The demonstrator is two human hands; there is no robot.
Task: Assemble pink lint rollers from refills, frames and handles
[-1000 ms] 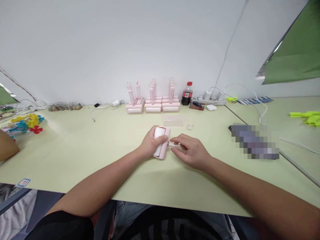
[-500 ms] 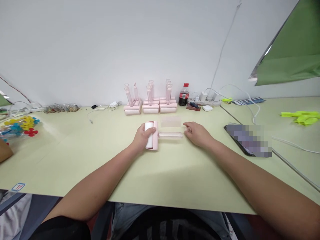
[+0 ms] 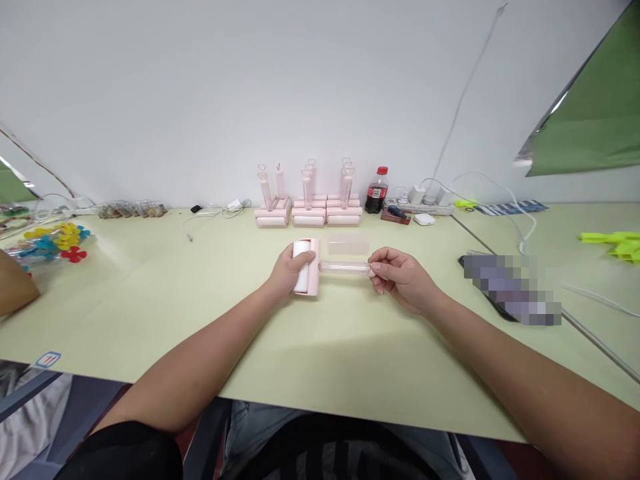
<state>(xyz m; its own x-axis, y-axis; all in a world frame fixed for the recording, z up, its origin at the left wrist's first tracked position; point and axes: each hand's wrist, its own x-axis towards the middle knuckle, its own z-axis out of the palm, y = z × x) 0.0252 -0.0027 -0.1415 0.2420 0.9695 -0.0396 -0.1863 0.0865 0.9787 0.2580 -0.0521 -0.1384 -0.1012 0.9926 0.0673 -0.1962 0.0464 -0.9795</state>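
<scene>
A pink lint roller [image 3: 313, 277] with a white roll lies sideways between my hands, its clear handle [image 3: 345, 268] pointing right. My left hand [image 3: 289, 268] is closed around the roller head, the thumb across the white roll. At the far end of the handle, my right hand [image 3: 400, 277] pinches the tip between thumb and fingers. Just beyond the handle, a flat translucent pink piece [image 3: 349, 243] rests on the table.
Several pink lint rollers [image 3: 309, 217] stand upright along the wall. Right of them are a cola bottle [image 3: 377, 191], a power strip [image 3: 425, 207] and a phone [image 3: 505, 287]. Colourful plastic flower pieces [image 3: 65, 240] lie at the left, near another person's arm [image 3: 15, 287].
My right hand has closed on the end of the handle, where before it was just off it. The left hand keeps its hold. The whole view has shifted slightly.
</scene>
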